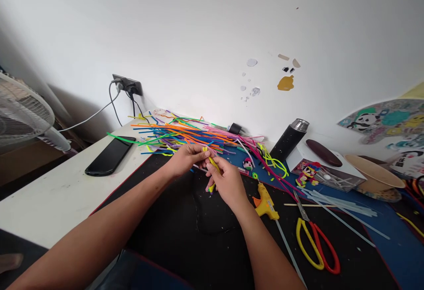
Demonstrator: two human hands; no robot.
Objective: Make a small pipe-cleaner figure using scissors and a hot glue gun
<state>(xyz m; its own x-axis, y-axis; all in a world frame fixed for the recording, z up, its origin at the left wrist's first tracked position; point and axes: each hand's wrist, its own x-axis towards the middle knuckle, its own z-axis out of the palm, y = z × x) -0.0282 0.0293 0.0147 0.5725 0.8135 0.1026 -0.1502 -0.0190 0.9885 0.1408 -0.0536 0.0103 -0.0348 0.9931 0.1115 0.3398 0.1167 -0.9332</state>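
Both my hands meet above the black mat (165, 232), in front of a pile of coloured pipe cleaners (192, 134). Pinched between the fingertips of my left hand (188, 159) is the upper end of a small yellow pipe-cleaner piece (212, 162). My right hand (227, 181) has its fingers closed around the same piece, lower down. Pink and green bits show at the bottom of the piece, below my right fingers. Its middle is partly hidden by the fingers.
A phone (110, 155) lies at the left. Right of my hands are a yellow glue gun (266, 202), scissors (313, 237), glue sticks (341, 206), a black flask (289, 139), a small colourful figure (308, 175) and a white box (326, 166). A fan (24, 108) stands far left.
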